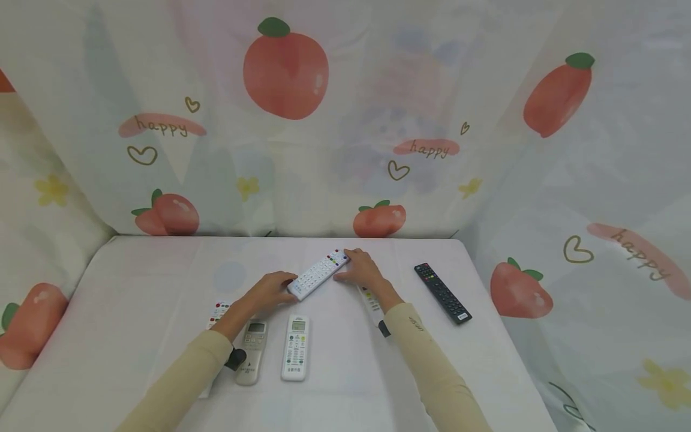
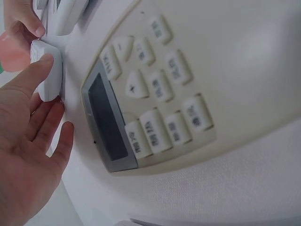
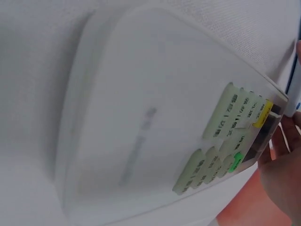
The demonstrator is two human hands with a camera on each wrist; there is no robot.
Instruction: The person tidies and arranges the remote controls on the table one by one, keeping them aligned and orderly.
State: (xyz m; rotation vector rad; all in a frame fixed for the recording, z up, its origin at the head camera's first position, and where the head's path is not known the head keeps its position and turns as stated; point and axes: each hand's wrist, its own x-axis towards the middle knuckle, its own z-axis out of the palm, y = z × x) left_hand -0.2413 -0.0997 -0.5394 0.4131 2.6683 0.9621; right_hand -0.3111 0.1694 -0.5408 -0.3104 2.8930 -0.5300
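Observation:
A long white remote (image 1: 318, 274) with coloured buttons lies slantwise on the white table (image 1: 135, 288). My left hand (image 1: 272, 291) holds its near end, and in the left wrist view the thumb (image 2: 33, 70) and fingers of this hand (image 2: 28, 141) bracket that end (image 2: 49, 75). At the far end, my right hand (image 1: 360, 270) pinches the remote between thumb and fingers. The right wrist view shows only the edge of the right hand (image 3: 282, 188) beside another white remote (image 3: 155, 127), blurred and very close.
A beige remote with a display (image 1: 251, 351) (image 2: 141, 108) and a white one (image 1: 295, 348) lie near the front. Another white remote (image 1: 218, 312) lies under my left forearm and one (image 1: 372, 300) under my right. A black remote (image 1: 442, 293) sits at the right. Printed curtains surround the table.

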